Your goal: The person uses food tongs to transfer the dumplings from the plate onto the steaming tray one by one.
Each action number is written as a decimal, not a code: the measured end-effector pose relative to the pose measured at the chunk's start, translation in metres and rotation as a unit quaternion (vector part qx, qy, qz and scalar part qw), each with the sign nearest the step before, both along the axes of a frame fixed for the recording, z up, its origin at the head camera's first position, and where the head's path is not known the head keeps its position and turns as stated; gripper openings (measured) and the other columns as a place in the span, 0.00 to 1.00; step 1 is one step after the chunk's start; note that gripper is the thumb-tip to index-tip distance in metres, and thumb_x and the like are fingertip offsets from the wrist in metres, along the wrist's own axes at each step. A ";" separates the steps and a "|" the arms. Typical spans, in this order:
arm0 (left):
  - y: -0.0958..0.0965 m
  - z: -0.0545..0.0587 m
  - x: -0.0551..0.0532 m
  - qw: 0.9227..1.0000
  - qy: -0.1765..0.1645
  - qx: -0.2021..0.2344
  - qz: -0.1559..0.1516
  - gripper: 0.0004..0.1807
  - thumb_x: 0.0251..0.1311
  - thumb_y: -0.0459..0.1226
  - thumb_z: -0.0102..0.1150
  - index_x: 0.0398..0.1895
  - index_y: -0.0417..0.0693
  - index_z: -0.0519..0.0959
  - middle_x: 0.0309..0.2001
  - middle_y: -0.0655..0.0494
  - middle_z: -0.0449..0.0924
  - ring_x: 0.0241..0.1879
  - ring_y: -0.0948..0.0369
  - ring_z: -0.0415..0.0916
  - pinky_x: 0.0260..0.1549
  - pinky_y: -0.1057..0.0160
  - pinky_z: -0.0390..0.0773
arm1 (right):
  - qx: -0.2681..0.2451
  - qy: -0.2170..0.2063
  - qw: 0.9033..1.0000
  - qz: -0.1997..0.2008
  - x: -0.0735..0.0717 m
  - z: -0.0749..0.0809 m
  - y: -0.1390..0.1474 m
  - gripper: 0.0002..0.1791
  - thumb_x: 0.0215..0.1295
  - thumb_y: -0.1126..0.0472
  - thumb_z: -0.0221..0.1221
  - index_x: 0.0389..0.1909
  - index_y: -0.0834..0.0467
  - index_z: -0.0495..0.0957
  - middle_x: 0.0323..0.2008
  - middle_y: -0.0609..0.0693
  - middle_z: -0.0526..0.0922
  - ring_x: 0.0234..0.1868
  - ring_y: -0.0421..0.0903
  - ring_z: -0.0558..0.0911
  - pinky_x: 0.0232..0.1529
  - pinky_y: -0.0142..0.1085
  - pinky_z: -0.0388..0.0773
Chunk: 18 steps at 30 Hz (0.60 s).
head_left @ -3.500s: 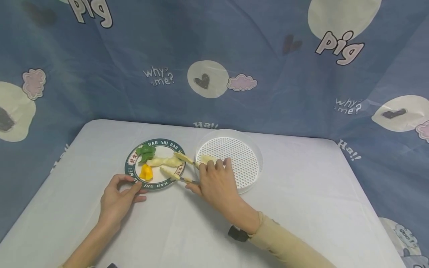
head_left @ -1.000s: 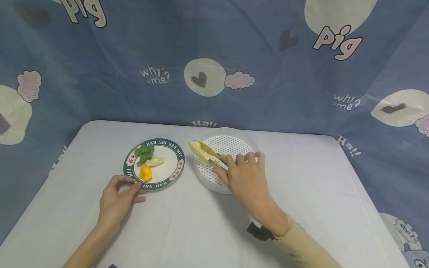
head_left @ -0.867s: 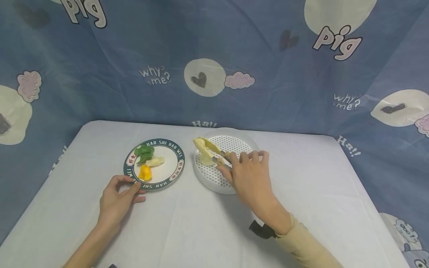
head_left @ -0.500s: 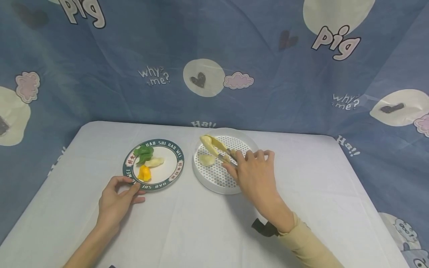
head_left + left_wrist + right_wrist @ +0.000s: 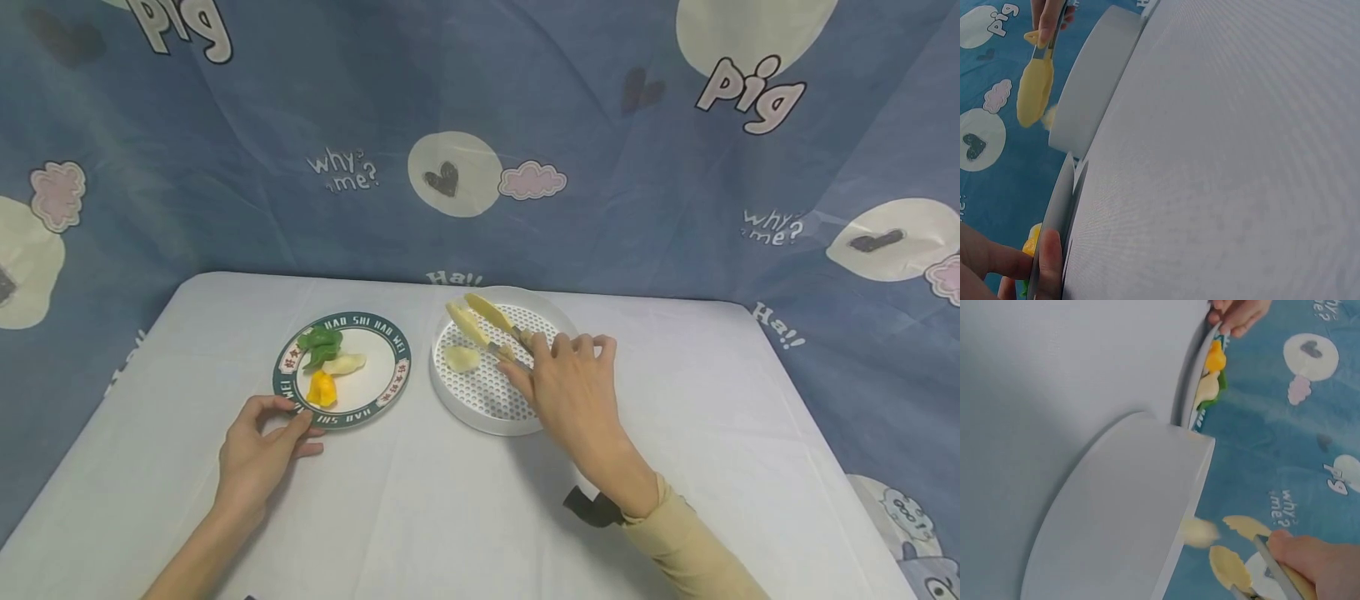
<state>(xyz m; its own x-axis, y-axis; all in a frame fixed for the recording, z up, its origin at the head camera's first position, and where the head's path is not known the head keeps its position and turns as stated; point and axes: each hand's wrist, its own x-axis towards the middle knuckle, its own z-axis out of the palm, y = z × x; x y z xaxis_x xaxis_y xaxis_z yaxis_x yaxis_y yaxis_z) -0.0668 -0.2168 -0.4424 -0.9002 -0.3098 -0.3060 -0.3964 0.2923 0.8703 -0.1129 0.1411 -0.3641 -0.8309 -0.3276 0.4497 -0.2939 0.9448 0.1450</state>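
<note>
My left hand pinches the near-left rim of a round plate with a green lettered border. On the plate lie a green leafy-looking piece, a pale cream piece and a yellow-orange piece. With my right hand I hold tongs with yellow tips above a white perforated round tray. The tips are spread apart, and nothing shows between them. Left of the tips, a pale yellowish piece lies in the tray; it looks blurred in the right wrist view.
A white cloth covers the table. Behind it hangs a blue printed curtain. The tray has a raised rim and stands just right of the plate, with a narrow gap between them.
The tongs moved right from plate to tray, and one pale piece left the plate. The tips, closer together half a second ago, have spread apart. My left hand stayed at the rim.
</note>
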 end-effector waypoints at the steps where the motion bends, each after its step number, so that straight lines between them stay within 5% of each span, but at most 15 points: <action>1: 0.000 0.000 0.000 1.000 0.001 0.001 0.000 0.23 0.80 0.36 0.57 0.70 0.37 0.64 0.68 0.33 0.74 0.30 0.71 0.90 0.40 0.71 0.94 | 0.001 0.001 1.000 0.000 0.000 0.000 0.000 0.32 0.77 0.30 0.55 0.35 0.58 0.76 0.21 0.54 0.75 0.32 0.63 0.84 0.50 0.59 0.78; 18: -0.001 0.000 0.000 1.000 0.004 0.003 -0.003 0.23 0.81 0.36 0.56 0.70 0.36 0.64 0.74 0.31 0.67 0.31 0.71 0.90 0.40 0.71 0.94 | 0.004 -0.018 1.000 0.004 0.002 0.000 -0.013 0.34 0.77 0.28 0.54 0.39 0.58 0.80 0.26 0.56 0.82 0.38 0.64 0.86 0.53 0.59 0.80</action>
